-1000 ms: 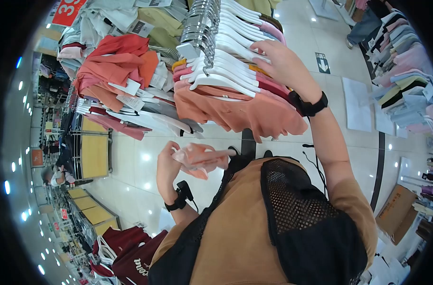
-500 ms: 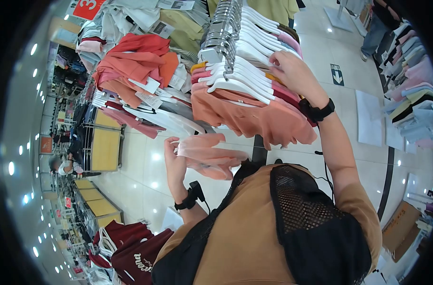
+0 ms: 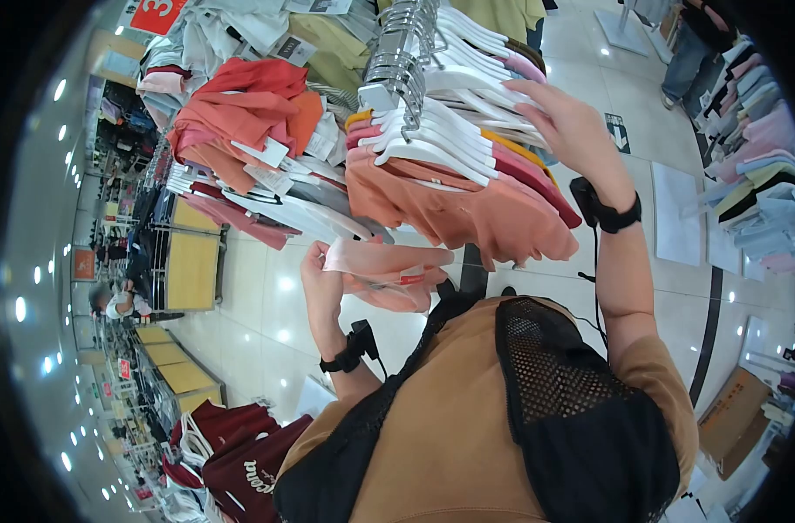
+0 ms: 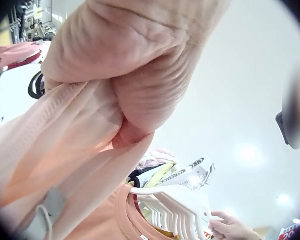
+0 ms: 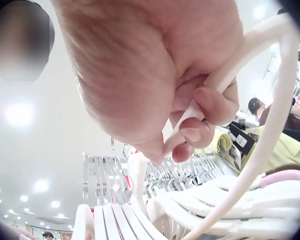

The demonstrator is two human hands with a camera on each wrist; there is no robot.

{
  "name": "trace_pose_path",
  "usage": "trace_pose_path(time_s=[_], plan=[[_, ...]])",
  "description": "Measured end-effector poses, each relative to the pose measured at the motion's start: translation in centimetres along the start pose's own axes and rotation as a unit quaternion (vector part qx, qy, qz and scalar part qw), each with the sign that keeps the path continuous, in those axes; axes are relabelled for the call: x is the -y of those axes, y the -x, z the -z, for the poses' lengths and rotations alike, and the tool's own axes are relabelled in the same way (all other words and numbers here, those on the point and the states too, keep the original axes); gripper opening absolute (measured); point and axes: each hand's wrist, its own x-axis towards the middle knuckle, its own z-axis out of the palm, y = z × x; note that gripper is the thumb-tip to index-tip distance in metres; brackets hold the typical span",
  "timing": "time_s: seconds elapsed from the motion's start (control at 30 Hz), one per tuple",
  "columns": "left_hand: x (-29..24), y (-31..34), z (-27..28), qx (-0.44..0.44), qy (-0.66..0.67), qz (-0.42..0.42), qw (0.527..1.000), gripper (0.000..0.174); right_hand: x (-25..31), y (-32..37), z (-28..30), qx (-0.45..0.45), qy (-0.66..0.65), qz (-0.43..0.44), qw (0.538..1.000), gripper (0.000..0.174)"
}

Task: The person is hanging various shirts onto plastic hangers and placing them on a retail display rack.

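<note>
My left hand (image 3: 320,283) holds up a sheer light pink garment (image 3: 384,261) below the rack, its cloth pinched between thumb and fingers; in the left wrist view the hand (image 4: 130,60) hides part of the cloth (image 4: 55,145). At the rack's right side is my right hand (image 3: 580,131). The right wrist view shows that hand (image 5: 155,65) with its fingers curled round a white hanger (image 5: 270,125). Left of it, coral shirts (image 3: 432,205) hang at the front of the row, with metal hooks (image 3: 397,65) above. Whether the gripped hanger bears clothing I cannot tell.
A coral and red pile of clothes (image 3: 249,96) lies left of the row. Maroon garments (image 3: 249,462) hang at lower left. Another rack of folded-over clothes (image 3: 755,174) and a cardboard box (image 3: 736,418) stand on the right. A person stands at upper right.
My right hand has shifted right, and a gap has opened between hangers beside the yellow garment. The pink garment has turned in my left hand, and a small red label on it shows.
</note>
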Motion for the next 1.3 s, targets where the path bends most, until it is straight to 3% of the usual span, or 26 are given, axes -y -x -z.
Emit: trace_pose_path(time_s=[0.2, 0.23, 0.27, 0.3, 0.37, 0.5, 0.6, 0.67, 0.7, 0.77, 0.8, 0.87, 0.9, 1.1, 1.17, 1.3], plan=[[0.0, -0.1, -0.1, -0.039, -0.073, -0.037, 0.996, 0.025, -1.4, 5.3, 5.0, -0.012, -0.087, -0.089, 0.992, 0.032], [0.9, -0.6, 0.1, -0.048, -0.07, -0.055, 0.995, 0.025, -1.4, 6.5, 6.6, -0.003, -0.086, -0.148, 0.985, 0.034], [1.3, -0.5, 0.2, -0.03, -0.033, -0.083, 0.996, 0.029, -2.3, 8.0, 8.4, 0.006, -0.114, -0.146, 0.983, 0.035], [1.0, -0.1, -0.1, -0.048, -0.016, -0.037, 0.998, 0.032, -2.5, 9.4, 9.9, -0.015, -0.067, -0.135, 0.988, 0.035], [0.1, -0.2, -0.8, -0.069, 0.007, 0.011, 0.998, 0.036, -2.2, 12.5, 12.8, -0.04, 0.013, -0.211, 0.976, 0.035], [-0.3, -0.3, -0.9, -0.063, 0.019, 0.017, 0.998, 0.043, -1.0, 18.8, 16.7, -0.158, -0.105, -0.303, 0.934, 0.038], [0.3, -0.7, -0.6, -0.071, -0.043, 0.027, 0.996, 0.047, 0.4, 22.2, 18.3, -0.16, -0.104, -0.364, 0.911, 0.036], [-0.2, -0.6, -0.7, -0.081, -0.069, 0.028, 0.994, 0.045, -1.3, 25.4, 19.1, -0.073, -0.214, -0.297, 0.928, 0.032], [-0.2, -0.6, -0.9, -0.079, -0.07, 0.028, 0.994, 0.045, -0.7, 25.4, 18.6, -0.073, -0.214, -0.299, 0.927, 0.032], [0.0, -0.7, -1.0, -0.078, -0.066, -0.018, 0.995, 0.041, 1.4, 23.9, 16.2, 0.028, -0.242, -0.277, 0.93, 0.029], [0.0, -0.6, -1.0, -0.077, -0.066, -0.018, 0.995, 0.041, 2.4, 23.3, 13.8, 0.006, -0.269, -0.243, 0.932, 0.031], [-0.4, -0.5, -0.9, -0.067, -0.107, -0.015, 0.992, 0.038, 5.5, 18.1, 10.7, 0.138, -0.27, -0.136, 0.943, 0.034], [-0.4, -0.5, -0.9, -0.068, -0.107, -0.016, 0.992, 0.038, 7.1, 16.4, 9.4, 0.191, -0.266, -0.158, 0.932, 0.032], [1.2, -1.2, -0.1, -0.087, -0.149, -0.005, 0.985, 0.039, 10.4, 13.5, 2.0, 0.211, -0.276, -0.06, 0.936, 0.035], [1.3, -1.1, 0.1, -0.092, -0.219, -0.023, 0.971, 0.04, 11.1, 13.4, 0.4, 0.217, -0.29, -0.062, 0.93, 0.036], [1.1, -0.9, -0.1, -0.098, -0.223, -0.028, 0.969, 0.04, 12.2, 13.1, -2.2, 0.238, -0.284, -0.041, 0.928, 0.039]])
